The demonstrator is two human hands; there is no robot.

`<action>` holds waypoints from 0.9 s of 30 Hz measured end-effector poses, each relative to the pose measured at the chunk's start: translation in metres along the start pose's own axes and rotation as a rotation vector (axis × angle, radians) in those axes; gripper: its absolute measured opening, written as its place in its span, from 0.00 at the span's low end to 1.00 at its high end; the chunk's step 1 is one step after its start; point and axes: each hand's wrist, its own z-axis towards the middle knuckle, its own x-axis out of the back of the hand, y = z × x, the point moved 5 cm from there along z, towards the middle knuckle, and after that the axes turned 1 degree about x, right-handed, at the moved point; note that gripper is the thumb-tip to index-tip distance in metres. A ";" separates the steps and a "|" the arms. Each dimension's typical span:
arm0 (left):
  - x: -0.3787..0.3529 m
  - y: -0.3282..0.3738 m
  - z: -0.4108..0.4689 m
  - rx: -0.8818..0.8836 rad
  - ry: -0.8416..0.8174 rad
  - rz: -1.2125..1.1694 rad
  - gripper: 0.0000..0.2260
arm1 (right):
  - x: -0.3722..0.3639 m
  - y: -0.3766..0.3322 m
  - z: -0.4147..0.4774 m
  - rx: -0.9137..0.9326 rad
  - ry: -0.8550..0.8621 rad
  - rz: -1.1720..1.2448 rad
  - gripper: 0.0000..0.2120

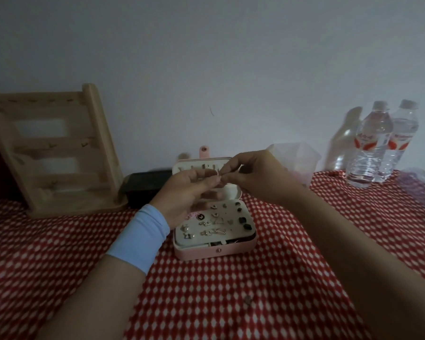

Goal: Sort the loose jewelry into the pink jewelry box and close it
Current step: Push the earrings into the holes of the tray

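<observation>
Your left hand [194, 192] and right hand [253, 175] meet fingertip to fingertip above the open pink jewelry box [214, 252]. Both pinch one small piece [218, 174] between them (too tiny and too dim to name), with the other fingers curled in loosely. The held piece hangs in front of the raised lid [227, 191], over the back half of the box. The cream tray, already dotted with earrings and charms [212, 223], lies straight below the pinch and slightly toward you. Any drop into it looks like a short move down and back toward your body. Your left hand, the one with the pale blue wrist sleeve, sits lower and covers the tray's back left corner. The right side of the tray is open to view, so the right hand seems better placed to set the piece down. One dark bit [248, 299] lies on the red-and-white cloth of the desk [292, 278], well in front of the box and between your forearms. The sorting therefore appears unfinished, and the lid is not yet closed.
</observation>
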 end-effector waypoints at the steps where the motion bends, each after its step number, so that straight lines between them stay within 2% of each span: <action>1: 0.001 -0.001 0.000 0.013 -0.014 0.034 0.10 | -0.002 0.001 0.001 0.015 0.025 0.013 0.02; 7: 0.006 0.001 -0.001 -0.050 -0.027 0.132 0.07 | -0.010 0.005 -0.001 0.025 0.048 0.119 0.02; 12: 0.008 0.005 0.001 -0.135 -0.033 0.263 0.05 | -0.011 0.013 -0.002 -0.015 -0.061 0.212 0.02; 18: 0.005 0.007 0.002 -0.254 0.014 0.435 0.03 | -0.006 0.022 -0.002 -0.033 -0.108 0.181 0.05; 24: 0.004 0.006 0.002 -0.294 0.084 0.440 0.02 | -0.003 0.027 0.000 -0.024 -0.079 0.134 0.05; 27: 0.002 0.004 0.003 -0.300 0.090 0.450 0.05 | -0.004 0.027 0.000 -0.024 -0.083 0.117 0.05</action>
